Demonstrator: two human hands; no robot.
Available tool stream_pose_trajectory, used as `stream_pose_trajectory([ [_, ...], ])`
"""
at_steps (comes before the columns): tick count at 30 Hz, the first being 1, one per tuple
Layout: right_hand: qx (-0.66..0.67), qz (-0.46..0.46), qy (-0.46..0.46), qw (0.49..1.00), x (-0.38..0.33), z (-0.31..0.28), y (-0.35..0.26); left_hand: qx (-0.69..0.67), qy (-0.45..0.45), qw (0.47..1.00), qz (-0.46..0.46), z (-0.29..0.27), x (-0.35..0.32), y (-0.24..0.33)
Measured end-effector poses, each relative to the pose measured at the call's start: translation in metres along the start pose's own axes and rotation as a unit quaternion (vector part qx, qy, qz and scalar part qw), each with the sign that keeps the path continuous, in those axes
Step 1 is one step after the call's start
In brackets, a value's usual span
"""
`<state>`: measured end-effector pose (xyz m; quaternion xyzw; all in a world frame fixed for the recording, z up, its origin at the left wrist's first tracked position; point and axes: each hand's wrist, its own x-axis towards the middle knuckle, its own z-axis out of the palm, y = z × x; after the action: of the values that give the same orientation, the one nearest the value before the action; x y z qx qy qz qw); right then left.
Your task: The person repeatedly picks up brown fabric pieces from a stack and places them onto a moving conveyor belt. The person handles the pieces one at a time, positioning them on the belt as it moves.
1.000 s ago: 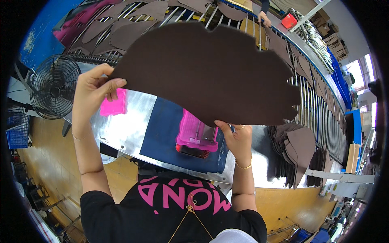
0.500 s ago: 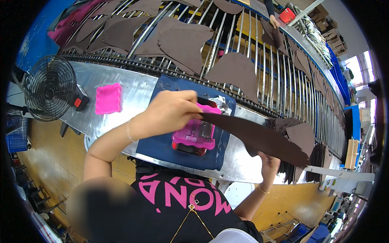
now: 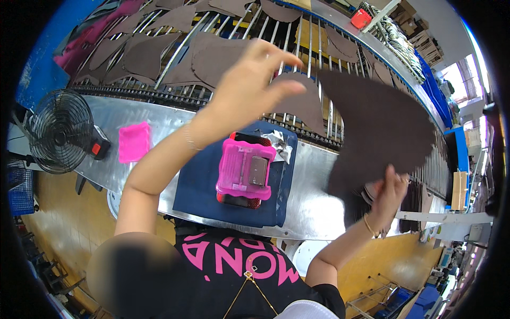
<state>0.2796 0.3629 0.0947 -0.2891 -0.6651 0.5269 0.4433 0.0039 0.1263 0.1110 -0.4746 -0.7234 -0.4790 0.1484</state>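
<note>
Gripping brown leather piece (image 3: 380, 130) by its lower edge, right hand (image 3: 390, 194) lifts it right of pink device (image 3: 244, 170); left hand (image 3: 247, 87) open, empty, above it.

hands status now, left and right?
Left hand: open, fingers loosely curled, holding nothing, raised above the rack of brown pieces.
Right hand: closed on the lower edge of the large dark brown cut piece.

one head-worn fisheye looks steeply down, close over the metal workbench (image 3: 313, 207)
</note>
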Motion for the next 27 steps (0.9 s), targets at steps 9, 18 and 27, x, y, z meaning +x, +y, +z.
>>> stream_pose_trajectory([
  [9, 0.264, 0.253, -0.122, 0.923, 0.067, 0.175, 0.17, -0.065, 0.076, 0.975, -0.197, -0.08, -0.048, -0.043],
  [18, 0.305, 0.325, -0.117, 0.887, 0.065, 0.202, 0.188, -0.072, 0.077, 0.959, -0.262, -0.094, -0.077, -0.053],
  [27, -0.341, -0.045, 0.241, 0.907, 0.039, -0.085, 0.059, -0.141, 0.042, 0.949, -0.279, -0.067, -0.075, -0.049],
])
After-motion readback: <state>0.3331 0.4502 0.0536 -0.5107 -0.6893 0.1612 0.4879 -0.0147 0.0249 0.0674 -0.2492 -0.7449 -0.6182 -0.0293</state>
